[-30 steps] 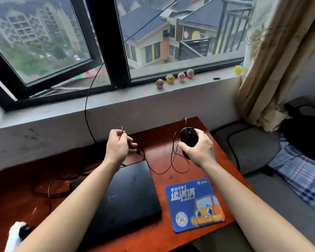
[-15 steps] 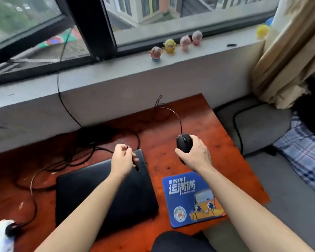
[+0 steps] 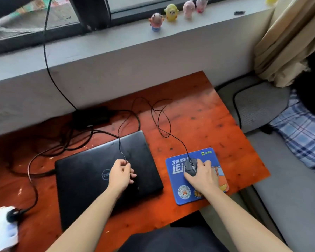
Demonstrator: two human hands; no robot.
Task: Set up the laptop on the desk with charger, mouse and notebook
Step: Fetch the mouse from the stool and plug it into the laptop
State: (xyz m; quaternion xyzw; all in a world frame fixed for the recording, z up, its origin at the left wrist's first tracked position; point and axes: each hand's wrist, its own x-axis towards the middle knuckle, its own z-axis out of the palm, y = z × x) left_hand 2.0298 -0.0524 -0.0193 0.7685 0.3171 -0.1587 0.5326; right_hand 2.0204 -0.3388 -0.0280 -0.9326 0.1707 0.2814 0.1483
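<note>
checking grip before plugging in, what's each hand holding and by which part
Left hand pinches the mouse cable near its free end, above the closed laptop. Right hand covers the mouse body on the mousepad.

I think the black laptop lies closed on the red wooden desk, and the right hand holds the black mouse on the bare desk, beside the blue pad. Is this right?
Not quite. The head view shows the right hand holding the black wired mouse on the blue printed mouse pad itself, not on bare wood. The rest is right: the black laptop lies closed on the red wooden desk.
</note>
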